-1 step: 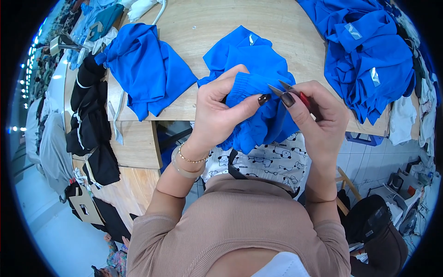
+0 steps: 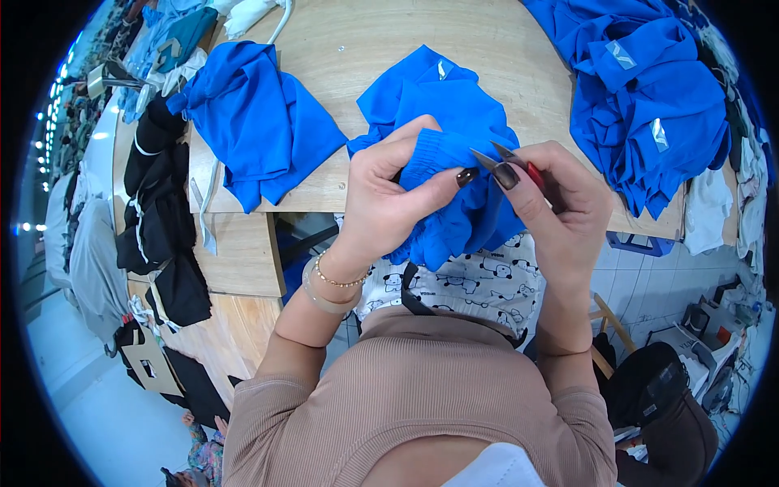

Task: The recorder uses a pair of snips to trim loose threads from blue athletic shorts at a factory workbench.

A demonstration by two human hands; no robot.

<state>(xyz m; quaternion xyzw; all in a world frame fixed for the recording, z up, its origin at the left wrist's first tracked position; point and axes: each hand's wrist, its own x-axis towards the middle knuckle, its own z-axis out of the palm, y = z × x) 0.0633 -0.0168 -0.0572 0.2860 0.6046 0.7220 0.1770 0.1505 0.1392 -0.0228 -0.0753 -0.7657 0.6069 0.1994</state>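
Observation:
A blue garment [image 2: 442,109] lies bunched at the table's front edge, partly hanging over my lap. My left hand [image 2: 393,174] is closed on its gathered elastic edge [image 2: 422,158], thumb on top and fingers hidden behind the cloth. In my right hand [image 2: 560,183] is a pair of thread snips [image 2: 490,157] with a bit of red at the grip. Their two pointed blades stand apart, beside the gathered edge and a little right of my left thumb. Whether the blades touch any thread is too small to tell.
Another blue garment [image 2: 260,122] lies folded on the wooden table [image 2: 324,97] to the left. A heap of blue garments [image 2: 649,105] covers the right side. Black cloth bundles [image 2: 162,203] hang along the left edge. A dark chair [image 2: 661,398] stands at the lower right.
My left hand and the gathered edge in it have shifted very slightly to the right. The right hand and the snips look the same.

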